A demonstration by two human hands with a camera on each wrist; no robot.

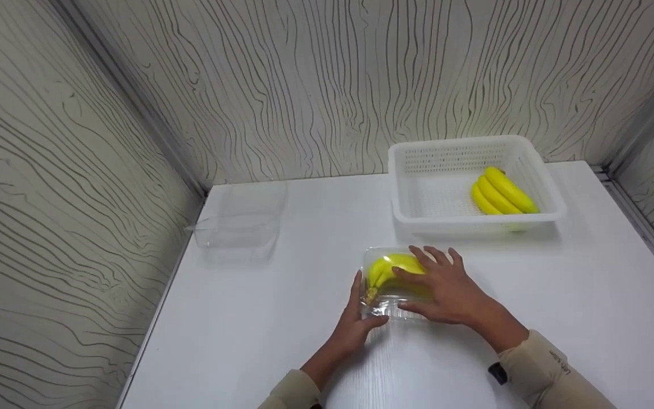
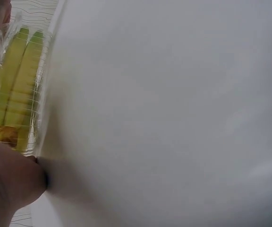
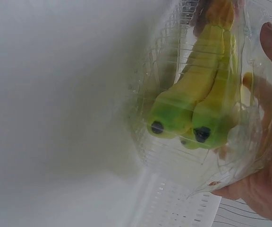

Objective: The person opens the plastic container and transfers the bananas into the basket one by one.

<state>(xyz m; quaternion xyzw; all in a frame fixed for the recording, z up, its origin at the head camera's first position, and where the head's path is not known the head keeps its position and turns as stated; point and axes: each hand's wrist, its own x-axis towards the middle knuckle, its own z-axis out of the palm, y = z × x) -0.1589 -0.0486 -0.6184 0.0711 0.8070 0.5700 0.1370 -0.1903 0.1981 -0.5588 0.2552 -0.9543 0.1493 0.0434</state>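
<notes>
A clear plastic clamshell box (image 1: pixel 390 307), its lid down over a bunch of yellow bananas (image 1: pixel 384 267), lies on the white table. My left hand (image 1: pixel 354 328) touches the box's left near corner, straight fingers along its left side and thumb at the front edge. Spread over the right part of the lid, my right hand (image 1: pixel 446 288) rests on it with fingers apart and covers some of the fruit. Through the clear wall in the right wrist view, the bananas' dark-tipped green ends (image 3: pixel 183 118) show. In the left wrist view, the banana stem (image 2: pixel 6 136) is near my thumb.
A white perforated basket (image 1: pixel 477 218) stands at the back right, holding another bunch of bananas (image 1: pixel 500 193). Toward the back left is a second clear plastic box (image 1: pixel 236 230) with its lid raised. Wood-grain patterned panels (image 1: pixel 315 85) border the table (image 1: pixel 236 341) at the back and sides.
</notes>
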